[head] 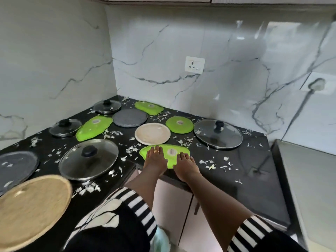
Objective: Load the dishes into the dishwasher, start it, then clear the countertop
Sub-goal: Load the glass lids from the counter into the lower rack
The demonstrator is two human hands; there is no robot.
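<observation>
Green lid [168, 155], leaf-shaped with a pale round centre, lies at the near edge of the black tabletop [241, 166], and both hands press flat on it with fingers spread: the left hand [155, 160] on its left half, the right hand [185, 165] on its right end, the two apart and neither curled around anything. Just behind the lid sits a cream plate [152, 133], with a round green lid [179, 124] and a grey plate [129, 117] beyond it. Two more leaf-shaped green lids [94, 127] [148, 107] lie farther back. Glass lids with black knobs rest to the right [217, 133], to the near left [88, 159] and toward the corner [65, 127] [107, 106]. A wooden board [32, 210] and another grey plate [17, 166] occupy the near left. White scraps [211, 165] litter the surface.
</observation>
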